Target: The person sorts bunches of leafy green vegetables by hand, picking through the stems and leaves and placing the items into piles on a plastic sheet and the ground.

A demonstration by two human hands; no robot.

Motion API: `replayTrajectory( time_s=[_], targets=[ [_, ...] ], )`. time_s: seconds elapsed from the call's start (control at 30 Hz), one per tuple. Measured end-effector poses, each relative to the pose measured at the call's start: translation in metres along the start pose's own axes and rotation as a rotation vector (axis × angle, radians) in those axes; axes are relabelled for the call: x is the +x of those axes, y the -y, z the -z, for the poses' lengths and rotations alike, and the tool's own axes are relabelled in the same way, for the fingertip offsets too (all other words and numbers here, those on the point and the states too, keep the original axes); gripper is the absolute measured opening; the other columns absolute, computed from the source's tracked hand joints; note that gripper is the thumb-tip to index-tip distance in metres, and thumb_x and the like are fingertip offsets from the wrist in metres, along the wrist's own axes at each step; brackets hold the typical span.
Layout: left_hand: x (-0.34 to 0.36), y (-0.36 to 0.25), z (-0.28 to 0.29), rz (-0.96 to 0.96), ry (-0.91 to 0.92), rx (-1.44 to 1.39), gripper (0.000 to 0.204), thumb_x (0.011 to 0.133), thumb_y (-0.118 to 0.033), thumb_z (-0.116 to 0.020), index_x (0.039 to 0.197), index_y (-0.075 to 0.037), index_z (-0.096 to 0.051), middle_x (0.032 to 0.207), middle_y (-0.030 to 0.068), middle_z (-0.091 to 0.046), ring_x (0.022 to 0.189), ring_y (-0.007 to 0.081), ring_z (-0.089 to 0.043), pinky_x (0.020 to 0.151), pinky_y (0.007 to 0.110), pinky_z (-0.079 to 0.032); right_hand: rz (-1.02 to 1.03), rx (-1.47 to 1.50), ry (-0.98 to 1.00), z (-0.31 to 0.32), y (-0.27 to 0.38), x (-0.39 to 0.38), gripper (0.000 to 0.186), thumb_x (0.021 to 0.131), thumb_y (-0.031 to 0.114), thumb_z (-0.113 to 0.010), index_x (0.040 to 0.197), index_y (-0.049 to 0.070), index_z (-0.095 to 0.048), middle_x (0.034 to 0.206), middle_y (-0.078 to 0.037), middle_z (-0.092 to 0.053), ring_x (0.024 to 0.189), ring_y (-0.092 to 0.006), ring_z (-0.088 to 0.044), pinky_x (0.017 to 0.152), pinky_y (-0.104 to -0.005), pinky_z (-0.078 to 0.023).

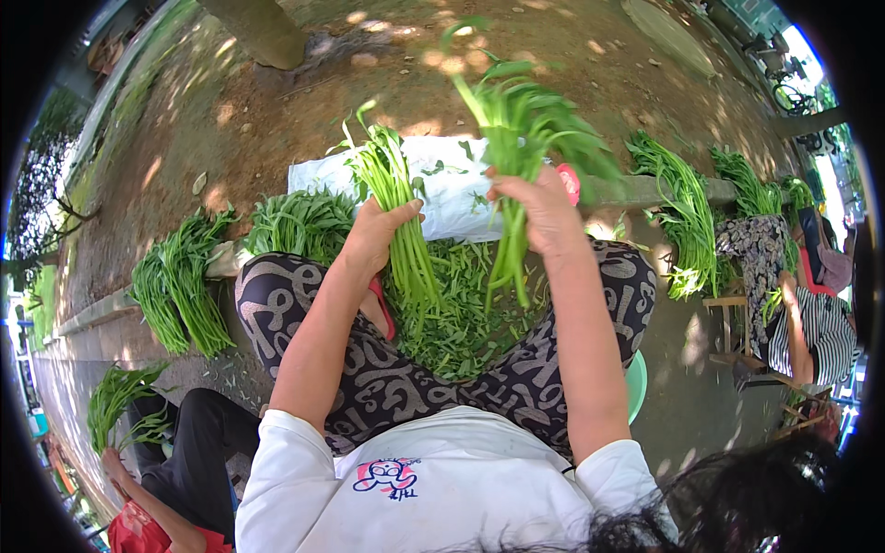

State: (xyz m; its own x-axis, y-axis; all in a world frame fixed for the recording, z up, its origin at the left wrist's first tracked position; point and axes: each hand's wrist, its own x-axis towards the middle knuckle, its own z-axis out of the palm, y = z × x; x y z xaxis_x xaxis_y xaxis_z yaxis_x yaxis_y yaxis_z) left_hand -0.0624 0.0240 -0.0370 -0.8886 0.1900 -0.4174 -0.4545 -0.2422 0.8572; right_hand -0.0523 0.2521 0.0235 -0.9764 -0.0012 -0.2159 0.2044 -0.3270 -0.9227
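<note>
My left hand (380,224) is closed around a bunch of pale green stems (412,263), their cut ends hanging down between my knees. In my right hand (546,210) I grip a leafier bunch of water spinach (516,129); its leaves, blurred by motion, flop over to the right. The two bunches are held apart, side by side. Below them, a heap of loose leaves and trimmed bits (466,323) covers the ground between my legs. A white sack (323,173) lies flat beyond my hands, with a few scraps on it.
Bundles of greens rest along a low kerb at left (184,286) and right (687,217). Behind the sack are bare soil and a tree trunk (263,32). A green basin (637,382) stands by my right leg. Seated people on both sides hold greens.
</note>
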Motion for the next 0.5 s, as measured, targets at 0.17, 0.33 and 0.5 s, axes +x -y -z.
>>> replayTrajectory(
  time_s=[0.17,0.33,0.5],
  targets=[
    [-0.007,-0.004,-0.01,0.041,0.164,-0.192,0.02,0.088,-0.006,-0.061,0.107,-0.001,-0.058,0.1,0.0089,-0.065,0.089,0.02,-0.063,0.075,0.035,-0.054,-0.068,0.123,0.063,-0.02,-0.042,0.006,0.018,0.079,0.008,-0.069,0.094,0.002,-0.062,0.08,-0.004,-0.063,0.064,-0.0121,-0.055,0.057,-0.0265,-0.045],
    [-0.002,0.004,-0.004,0.009,0.18,-0.19,0.019,0.089,-0.002,-0.059,0.108,-0.003,-0.059,0.097,0.0076,-0.065,0.087,0.0197,-0.064,0.077,0.036,-0.054,-0.098,-0.057,0.241,-0.029,-0.053,0.007,0.023,0.079,0.009,-0.069,0.099,0.001,-0.062,0.086,-0.005,-0.064,0.07,-0.012,-0.058,0.066,-0.0277,-0.049],
    [-0.002,0.011,-0.002,-0.021,0.103,-0.194,0.019,0.087,0.0,-0.061,0.106,-0.003,-0.06,0.096,0.0065,-0.065,0.083,0.0185,-0.064,0.074,0.034,-0.055,0.066,-0.197,0.221,-0.035,-0.061,0.004,0.038,0.076,0.011,-0.074,0.11,0.0,-0.059,0.098,-0.004,-0.065,0.087,-0.0115,-0.058,0.075,-0.0283,-0.048]
  ],
)
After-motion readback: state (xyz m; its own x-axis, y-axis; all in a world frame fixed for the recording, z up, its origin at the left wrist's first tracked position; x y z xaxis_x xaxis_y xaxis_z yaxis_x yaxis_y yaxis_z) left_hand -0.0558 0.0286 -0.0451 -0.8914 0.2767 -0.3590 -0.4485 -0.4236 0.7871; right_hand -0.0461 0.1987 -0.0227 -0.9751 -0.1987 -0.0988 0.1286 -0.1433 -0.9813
